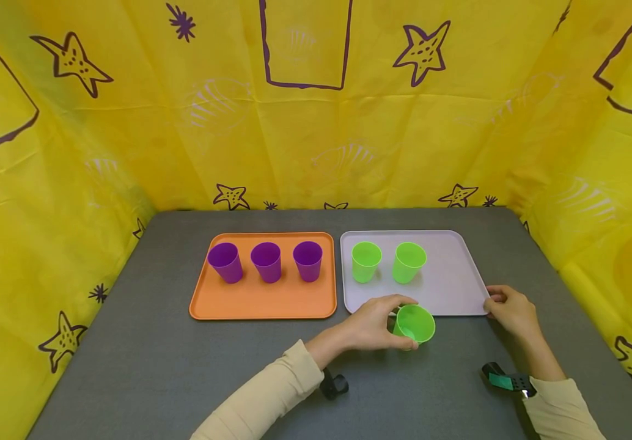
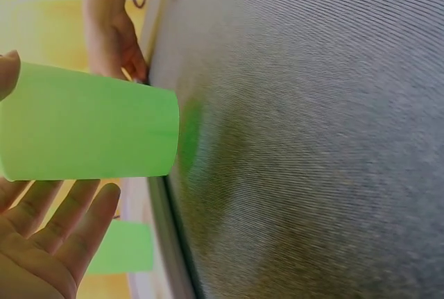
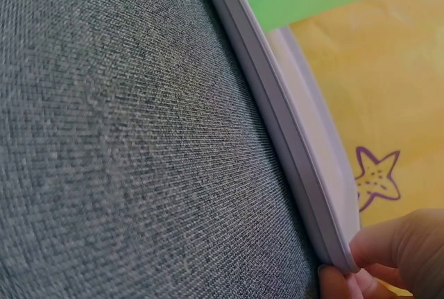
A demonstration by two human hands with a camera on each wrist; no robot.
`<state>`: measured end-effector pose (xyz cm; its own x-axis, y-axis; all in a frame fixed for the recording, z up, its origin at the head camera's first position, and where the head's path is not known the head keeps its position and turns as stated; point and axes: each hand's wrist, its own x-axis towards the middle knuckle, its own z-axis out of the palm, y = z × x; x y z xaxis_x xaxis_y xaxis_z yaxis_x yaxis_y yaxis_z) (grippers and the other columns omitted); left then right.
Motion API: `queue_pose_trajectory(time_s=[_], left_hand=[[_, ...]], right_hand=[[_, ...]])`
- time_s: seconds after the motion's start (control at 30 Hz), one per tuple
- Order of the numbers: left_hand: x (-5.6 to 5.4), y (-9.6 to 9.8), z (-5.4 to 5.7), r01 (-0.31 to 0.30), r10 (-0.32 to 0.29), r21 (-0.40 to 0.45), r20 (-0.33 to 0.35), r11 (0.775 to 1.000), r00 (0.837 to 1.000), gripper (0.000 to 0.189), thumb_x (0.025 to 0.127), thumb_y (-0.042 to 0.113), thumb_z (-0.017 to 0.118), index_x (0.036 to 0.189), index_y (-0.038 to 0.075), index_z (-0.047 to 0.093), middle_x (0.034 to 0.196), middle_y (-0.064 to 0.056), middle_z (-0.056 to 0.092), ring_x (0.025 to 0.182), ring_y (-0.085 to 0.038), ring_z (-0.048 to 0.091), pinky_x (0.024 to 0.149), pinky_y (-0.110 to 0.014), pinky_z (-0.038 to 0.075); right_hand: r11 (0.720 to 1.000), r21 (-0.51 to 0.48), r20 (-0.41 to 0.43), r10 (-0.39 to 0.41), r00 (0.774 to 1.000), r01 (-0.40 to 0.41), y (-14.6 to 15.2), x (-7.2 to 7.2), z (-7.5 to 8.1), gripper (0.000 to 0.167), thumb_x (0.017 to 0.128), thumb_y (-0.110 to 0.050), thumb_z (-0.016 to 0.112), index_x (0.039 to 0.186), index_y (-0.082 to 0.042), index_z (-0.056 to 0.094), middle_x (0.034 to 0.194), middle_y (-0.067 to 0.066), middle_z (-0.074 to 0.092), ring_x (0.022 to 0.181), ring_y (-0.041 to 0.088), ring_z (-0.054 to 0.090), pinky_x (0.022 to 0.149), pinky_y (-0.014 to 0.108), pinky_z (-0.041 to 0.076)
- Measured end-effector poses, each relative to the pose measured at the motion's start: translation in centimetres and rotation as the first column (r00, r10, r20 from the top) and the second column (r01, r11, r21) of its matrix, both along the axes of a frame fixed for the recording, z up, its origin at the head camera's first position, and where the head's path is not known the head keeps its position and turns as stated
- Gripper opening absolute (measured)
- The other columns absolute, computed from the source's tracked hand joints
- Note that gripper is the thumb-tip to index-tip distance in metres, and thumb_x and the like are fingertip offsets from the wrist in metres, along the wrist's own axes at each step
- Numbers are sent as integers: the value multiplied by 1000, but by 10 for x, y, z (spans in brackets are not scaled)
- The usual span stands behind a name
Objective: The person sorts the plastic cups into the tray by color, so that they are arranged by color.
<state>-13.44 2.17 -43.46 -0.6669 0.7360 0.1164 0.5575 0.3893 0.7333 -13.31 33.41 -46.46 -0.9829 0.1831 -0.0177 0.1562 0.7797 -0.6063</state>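
Note:
Between thumb and fingers, my left hand [image 1: 373,324] grips a green cup [image 1: 416,325] near its rim, in front of the lilac tray [image 1: 459,287]. In the left wrist view that green cup [image 2: 90,122] has its base a little off the grey surface. My right hand [image 1: 516,313] pinches the tray's near right corner, with the thumb and fingers at the rim in the right wrist view. Two more green cups, one left [image 1: 367,263] and one right [image 1: 409,263], stand upright on the lilac tray's left half.
To the left lies an orange tray [image 1: 266,305] bearing three upright purple cups [image 1: 266,263] in a row. Both trays rest on a dark grey table [image 1: 156,366]. Yellow patterned cloth [image 1: 305,134] walls off the back and both sides.

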Motion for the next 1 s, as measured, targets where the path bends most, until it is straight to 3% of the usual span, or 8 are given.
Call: queue_pose_trajectory(time_s=[0.6, 1.0], left_hand=[[-4, 32, 29, -64, 64, -1, -26, 998, 998, 69, 73, 41, 74, 132, 20, 46, 122, 8, 55, 97, -1, 57, 73, -2, 43], [-10, 70, 44, -202, 202, 17, -111, 979, 973, 69, 73, 44, 73, 132, 18, 47, 125, 9, 54, 101, 0, 52, 79, -5, 41]], right_hand=[[1000, 10, -11, 4, 1000, -3, 2, 0, 0, 37, 79, -12, 55, 110, 9, 57, 84, 16, 65, 55, 4, 54, 50, 18, 46], [1000, -19, 13, -1, 1000, 2, 2, -2, -2, 39, 80, -12, 56, 112, 10, 55, 87, 20, 65, 56, 7, 56, 50, 18, 48]])
